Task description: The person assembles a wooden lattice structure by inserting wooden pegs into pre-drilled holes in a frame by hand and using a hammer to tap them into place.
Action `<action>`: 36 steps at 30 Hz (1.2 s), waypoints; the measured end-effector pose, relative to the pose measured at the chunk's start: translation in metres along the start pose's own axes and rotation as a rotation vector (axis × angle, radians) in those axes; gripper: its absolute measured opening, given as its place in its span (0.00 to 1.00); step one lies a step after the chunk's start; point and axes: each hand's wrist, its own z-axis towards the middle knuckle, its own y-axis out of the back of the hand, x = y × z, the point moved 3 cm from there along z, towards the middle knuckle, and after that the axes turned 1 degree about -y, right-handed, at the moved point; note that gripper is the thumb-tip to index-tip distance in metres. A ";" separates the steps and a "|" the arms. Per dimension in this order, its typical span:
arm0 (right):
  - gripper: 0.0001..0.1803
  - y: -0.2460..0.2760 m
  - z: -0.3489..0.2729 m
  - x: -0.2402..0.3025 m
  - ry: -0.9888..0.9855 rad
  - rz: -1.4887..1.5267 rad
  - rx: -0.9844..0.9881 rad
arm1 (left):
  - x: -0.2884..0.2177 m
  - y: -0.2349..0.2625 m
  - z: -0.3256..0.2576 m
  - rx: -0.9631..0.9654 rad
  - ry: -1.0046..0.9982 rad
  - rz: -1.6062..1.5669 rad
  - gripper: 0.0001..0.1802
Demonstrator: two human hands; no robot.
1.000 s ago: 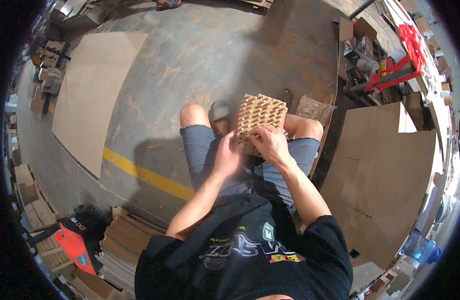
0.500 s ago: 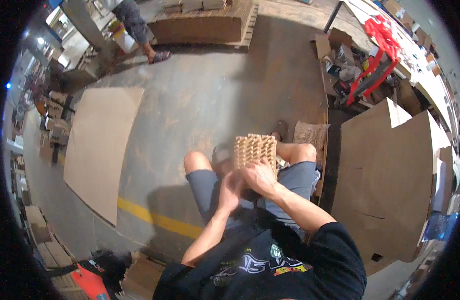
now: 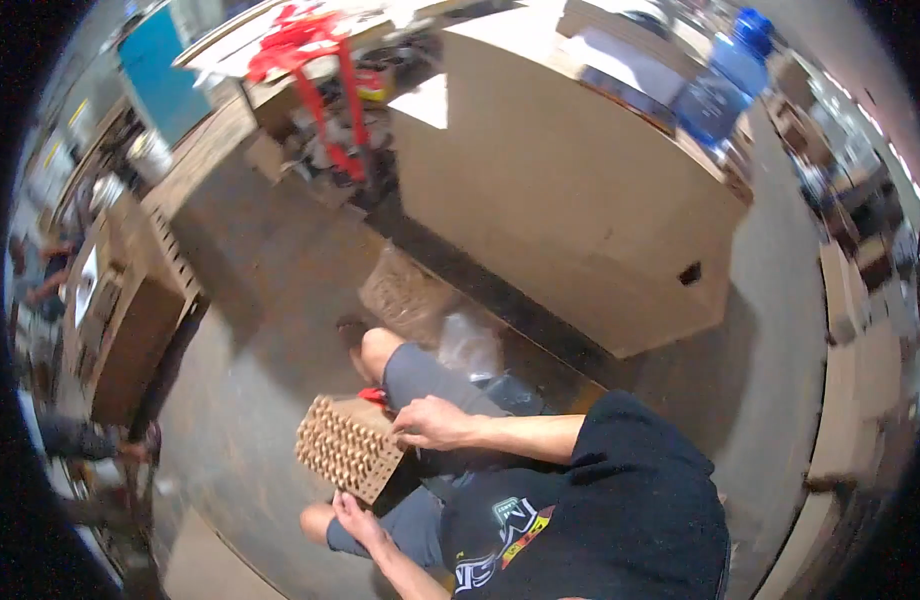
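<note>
A tan, cardboard-coloured block [image 3: 342, 450] with rows of small raised pegs and holes along one side rests above my lap, tilted. My left hand [image 3: 356, 518] pinches its near lower edge between thumb and fingers. At the block's right corner my right hand [image 3: 432, 424] has its fingers curled against the edge. What lies under the block is hidden. A small red item [image 3: 373, 396] shows just beyond it, beside my knee.
A large brown cardboard sheet [image 3: 570, 200] stands on the right. By my leg lie a bag of tan pieces [image 3: 408, 292] and clear plastic [image 3: 470, 347]. Red straps [image 3: 298, 45] hang from a bench; a blue water jug [image 3: 725, 90] stands far right. Stacked cardboard [image 3: 140, 310] stands left.
My view has swung to the right. My hands have moved apart, from close together over the block to its lower edge and right corner. The block's side holes now show.
</note>
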 end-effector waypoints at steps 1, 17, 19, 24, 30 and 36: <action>0.10 0.006 -0.010 -0.008 -0.028 -0.002 -0.039 | -0.012 -0.012 0.006 -0.005 0.085 -0.011 0.24; 0.10 0.063 -0.032 -0.072 -0.434 0.126 -0.407 | -0.040 0.043 0.030 -0.107 -0.353 0.863 0.18; 0.10 0.066 -0.043 -0.115 -0.602 0.125 -0.437 | -0.018 0.064 0.021 -0.201 -0.370 1.062 0.18; 0.12 0.073 -0.075 -0.204 -0.892 0.172 -0.352 | -0.013 0.052 0.009 -0.245 -0.443 1.149 0.20; 0.12 0.036 -0.074 -0.300 -1.034 0.018 -0.010 | -0.025 0.031 0.025 -0.330 -0.290 1.231 0.19; 0.19 -0.053 -0.083 -0.422 -1.109 -0.332 0.286 | -0.044 0.012 0.044 -0.366 -0.215 1.320 0.18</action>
